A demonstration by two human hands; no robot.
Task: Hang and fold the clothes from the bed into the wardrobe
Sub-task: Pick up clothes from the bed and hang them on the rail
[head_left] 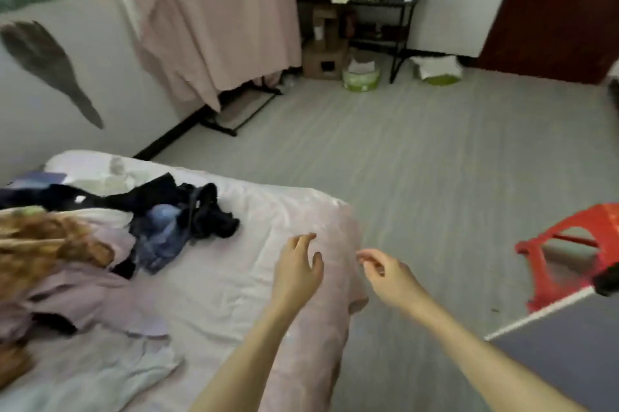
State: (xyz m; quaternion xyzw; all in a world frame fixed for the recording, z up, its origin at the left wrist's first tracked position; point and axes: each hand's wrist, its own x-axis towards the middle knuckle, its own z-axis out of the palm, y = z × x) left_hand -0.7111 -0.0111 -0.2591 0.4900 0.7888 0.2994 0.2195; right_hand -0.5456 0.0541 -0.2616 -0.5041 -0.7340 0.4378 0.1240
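Both the left hand (298,269) and right hand (385,272) are held empty with fingers loosely spread over the bed (234,277) corner, seemingly freed for reaching the clothes (160,227) heaped nearby to their left.

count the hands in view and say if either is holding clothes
2. The left hand hovers open over the bed near its corner; the right hand is beside it past the edge. Neither holds clothes.
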